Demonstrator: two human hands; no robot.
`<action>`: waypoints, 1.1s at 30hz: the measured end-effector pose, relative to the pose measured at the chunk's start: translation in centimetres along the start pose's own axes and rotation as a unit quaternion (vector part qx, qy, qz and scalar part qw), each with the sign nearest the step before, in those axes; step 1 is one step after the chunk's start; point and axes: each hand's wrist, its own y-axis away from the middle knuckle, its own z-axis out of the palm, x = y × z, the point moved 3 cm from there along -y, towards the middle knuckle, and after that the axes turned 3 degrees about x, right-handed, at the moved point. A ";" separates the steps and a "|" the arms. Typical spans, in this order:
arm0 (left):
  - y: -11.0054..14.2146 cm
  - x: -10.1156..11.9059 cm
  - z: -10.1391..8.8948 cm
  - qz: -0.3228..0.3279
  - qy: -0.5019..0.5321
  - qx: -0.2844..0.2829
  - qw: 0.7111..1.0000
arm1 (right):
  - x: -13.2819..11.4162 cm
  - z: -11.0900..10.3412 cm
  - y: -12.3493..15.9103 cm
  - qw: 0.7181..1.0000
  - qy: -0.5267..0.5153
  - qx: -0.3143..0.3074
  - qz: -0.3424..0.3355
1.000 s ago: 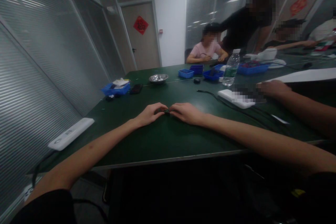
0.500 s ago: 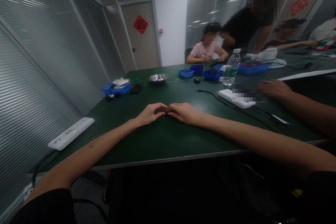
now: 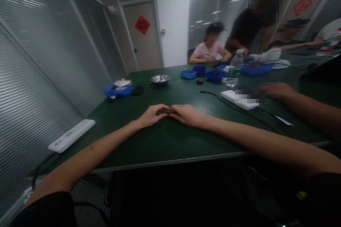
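Observation:
My left hand [image 3: 152, 115] and my right hand [image 3: 187, 114] meet fingertip to fingertip just above the green table [image 3: 165, 142]. Each has its thumb and fingers curled into a pinch. Between the tips sits a tiny dark piece [image 3: 168, 114], too small and too covered by the fingers to name. Both hands appear to touch it. Beyond them, farther back on the table, stands a shiny metal bowl [image 3: 160, 79].
At left lie a white power strip [image 3: 71, 135], a blue basket [image 3: 118, 89] with tissues and a black phone [image 3: 137, 89]. Toward the right are a water bottle [image 3: 234, 69], a white power strip [image 3: 239, 100], cables, several blue trays and a neighbour's hand [image 3: 277, 88]. People work behind.
My hands stay in almost the same place and pose. At the back, the standing person has shifted slightly. A dark object has come into view at the far right, above the neighbour's arm.

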 end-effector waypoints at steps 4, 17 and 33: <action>0.0 0.0 0.0 0.002 0.004 0.000 1.000 | 0.1 0.1 0.0 1.000 -0.004 -0.001 0.004; -0.1 0.3 0.0 -0.009 -0.001 0.000 1.000 | 0.3 0.1 -0.2 0.999 -0.036 0.016 0.013; 0.0 0.3 0.1 -0.012 -0.007 -0.007 1.000 | 0.3 0.0 0.0 0.999 -0.016 0.018 0.024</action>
